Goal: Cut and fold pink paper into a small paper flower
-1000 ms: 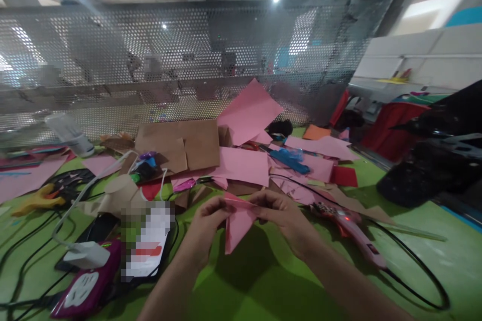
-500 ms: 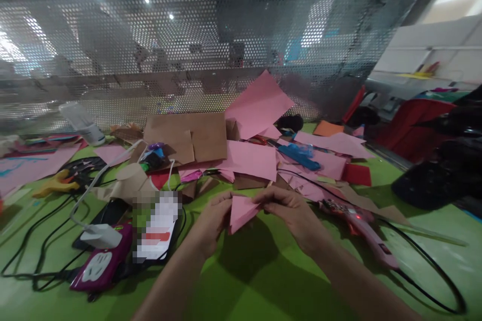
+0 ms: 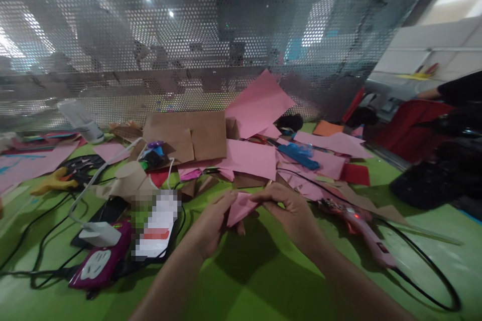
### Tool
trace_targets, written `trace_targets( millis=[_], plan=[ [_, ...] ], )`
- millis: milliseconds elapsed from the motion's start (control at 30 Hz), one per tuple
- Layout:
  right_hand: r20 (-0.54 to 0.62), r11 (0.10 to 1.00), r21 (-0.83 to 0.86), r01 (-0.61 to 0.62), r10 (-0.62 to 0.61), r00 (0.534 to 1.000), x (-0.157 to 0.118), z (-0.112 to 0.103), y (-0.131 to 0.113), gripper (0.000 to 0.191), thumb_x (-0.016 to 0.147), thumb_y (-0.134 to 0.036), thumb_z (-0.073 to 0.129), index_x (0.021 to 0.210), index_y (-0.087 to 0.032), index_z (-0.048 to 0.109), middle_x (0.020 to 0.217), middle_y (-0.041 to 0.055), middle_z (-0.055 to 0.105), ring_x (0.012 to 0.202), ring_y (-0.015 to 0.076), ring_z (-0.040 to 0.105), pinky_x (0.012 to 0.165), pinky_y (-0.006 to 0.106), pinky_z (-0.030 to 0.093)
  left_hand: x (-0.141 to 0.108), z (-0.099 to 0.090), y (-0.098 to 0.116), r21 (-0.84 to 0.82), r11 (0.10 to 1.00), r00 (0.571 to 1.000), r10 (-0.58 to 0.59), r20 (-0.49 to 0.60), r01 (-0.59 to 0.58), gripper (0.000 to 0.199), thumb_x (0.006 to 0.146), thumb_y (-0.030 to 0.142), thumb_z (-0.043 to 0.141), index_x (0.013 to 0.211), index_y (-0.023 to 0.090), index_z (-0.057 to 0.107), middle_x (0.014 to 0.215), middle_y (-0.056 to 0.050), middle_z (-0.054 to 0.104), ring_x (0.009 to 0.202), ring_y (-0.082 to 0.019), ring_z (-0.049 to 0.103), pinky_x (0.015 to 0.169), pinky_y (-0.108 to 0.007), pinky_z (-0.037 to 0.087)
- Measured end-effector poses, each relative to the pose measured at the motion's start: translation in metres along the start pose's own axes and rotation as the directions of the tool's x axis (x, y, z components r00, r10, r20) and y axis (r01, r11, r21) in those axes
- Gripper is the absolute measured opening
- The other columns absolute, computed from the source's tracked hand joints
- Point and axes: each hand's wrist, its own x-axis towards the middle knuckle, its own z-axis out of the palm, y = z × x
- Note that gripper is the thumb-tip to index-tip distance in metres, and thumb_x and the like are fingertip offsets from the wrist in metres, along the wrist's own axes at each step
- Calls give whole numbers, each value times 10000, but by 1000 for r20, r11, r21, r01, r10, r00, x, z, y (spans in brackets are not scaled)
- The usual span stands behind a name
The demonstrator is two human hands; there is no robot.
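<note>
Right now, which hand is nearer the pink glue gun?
Right. The right hand sits just left of the pink glue gun, holding the pink paper; the left hand is farther left, beyond the paper.

Pink folded paper point(image 3: 241, 207) over the bright green table point(image 3: 263, 281), brown cardboard point(image 3: 196, 135) behind, pink glue gun point(image 3: 361, 233) with black cord point(image 3: 425, 271).

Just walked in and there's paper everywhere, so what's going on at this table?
A person is working a small pink paper piece with both bare hands, the left hand and right hand pinching it above the green table. Loose pink sheets and brown card lie behind it. A pink glue gun with a black cord rests to the right, and a purple power strip sits to the left.
</note>
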Motion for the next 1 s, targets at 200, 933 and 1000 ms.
trace_targets(
  millis=[200, 933, 1000],
  plan=[
    [31, 998, -37, 49, -48, 998, -1, 0, 5, 232, 832, -145, 570, 880, -258, 767, 870, 55, 683, 842, 220, 626, 773, 346, 473, -1, 1, 2, 158, 984, 994, 66, 84, -78, 259, 823, 363, 653, 956, 153, 583, 797, -24, 668, 438, -41, 425, 413, -165, 311],
    [-47, 976, 116, -183, 189, 981, -1, -1, -1, 72, 783, -265, 631, 799, -200, 656, 745, 7, 645, 719, 179, 564, 659, 295, 413, -1, 2, 3, 156, 981, 992, 102, 76, -112, 383, 812, 380, 690, 1071, 162, 510, 738, 20, 590, 450, -39, 327, 429, -178, 218],
    [-67, 973, 149, -175, 186, 980, -1, -1, -1, 62, 780, -258, 625, 769, -204, 654, 719, -2, 624, 702, 172, 539, 647, 290, 393, -1, 3, 2, 177, 976, 989, 114, 93, -129, 363, 825, 385, 673, 1069, 162, 523, 750, 13, 595, 448, -38, 320, 425, -183, 205]
  ],
)
